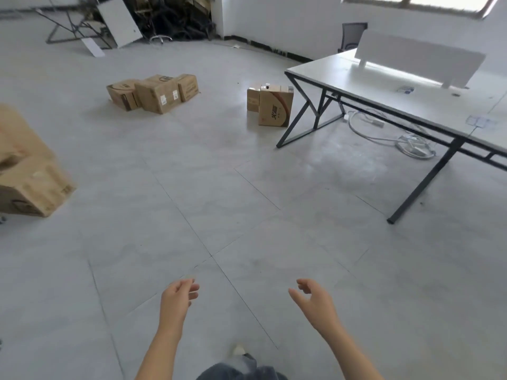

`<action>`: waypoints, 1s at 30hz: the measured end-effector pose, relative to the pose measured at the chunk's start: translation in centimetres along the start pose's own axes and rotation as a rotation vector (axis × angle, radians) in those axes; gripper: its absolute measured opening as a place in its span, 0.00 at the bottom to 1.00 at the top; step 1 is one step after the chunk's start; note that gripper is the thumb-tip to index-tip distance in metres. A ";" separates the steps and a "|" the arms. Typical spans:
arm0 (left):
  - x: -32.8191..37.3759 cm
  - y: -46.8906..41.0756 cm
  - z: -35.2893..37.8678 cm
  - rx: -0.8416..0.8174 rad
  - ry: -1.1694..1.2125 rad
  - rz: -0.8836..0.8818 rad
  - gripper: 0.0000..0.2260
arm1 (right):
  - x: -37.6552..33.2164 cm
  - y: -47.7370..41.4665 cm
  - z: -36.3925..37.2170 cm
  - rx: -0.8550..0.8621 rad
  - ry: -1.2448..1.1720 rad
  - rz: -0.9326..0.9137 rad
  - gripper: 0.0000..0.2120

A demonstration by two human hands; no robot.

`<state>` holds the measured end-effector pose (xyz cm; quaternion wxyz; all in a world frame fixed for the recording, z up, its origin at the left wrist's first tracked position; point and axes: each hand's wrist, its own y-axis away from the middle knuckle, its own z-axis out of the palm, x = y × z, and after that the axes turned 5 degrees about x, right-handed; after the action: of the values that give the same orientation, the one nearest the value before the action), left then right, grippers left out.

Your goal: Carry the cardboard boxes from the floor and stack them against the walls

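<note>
Left hand (178,296): empty, fingers loosely curled.
Right hand (315,300): empty, fingers relaxed, half spread.
Floor (247,201): grey tiles.
Large box (30,171): near left, tilted, blurred.
Three boxes (153,91): far left, touching, in a row running left to right.
Two boxes (271,105): far, beside the desk leg; the front one upright, long axis vertical.
Desk (384,89): right, white top, black frame.
Wall (288,23): far, white.

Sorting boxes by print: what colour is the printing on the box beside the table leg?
Red lettering and a dark brown curve on the box, head view.
</note>
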<state>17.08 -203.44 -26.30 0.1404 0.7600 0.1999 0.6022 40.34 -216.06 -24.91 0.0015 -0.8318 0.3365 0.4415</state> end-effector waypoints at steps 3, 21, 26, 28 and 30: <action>4.0 -4.8 2.0 0.018 0.038 0.024 0.09 | -3.1 -5.7 -0.3 0.069 -0.078 -0.006 0.59; 17.4 -22.7 24.9 0.085 0.035 -0.028 0.09 | -9.1 -41.5 -7.9 -0.048 0.011 -0.132 0.19; 19.6 -24.4 25.6 0.253 0.065 -0.088 0.08 | -12.9 -49.4 -6.7 -0.209 0.048 -0.198 0.19; 19.6 -25.3 24.8 0.367 0.119 -0.132 0.08 | -14.0 -51.3 -4.7 -0.315 0.077 -0.225 0.18; 19.6 -26.5 24.2 0.457 0.174 -0.177 0.07 | -15.5 -53.2 -2.6 -0.414 0.114 -0.258 0.19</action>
<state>40.79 -170.13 -27.19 -0.0006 0.6969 0.4078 0.5899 66.12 -167.03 -27.58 -0.1315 -0.8740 0.1293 0.4495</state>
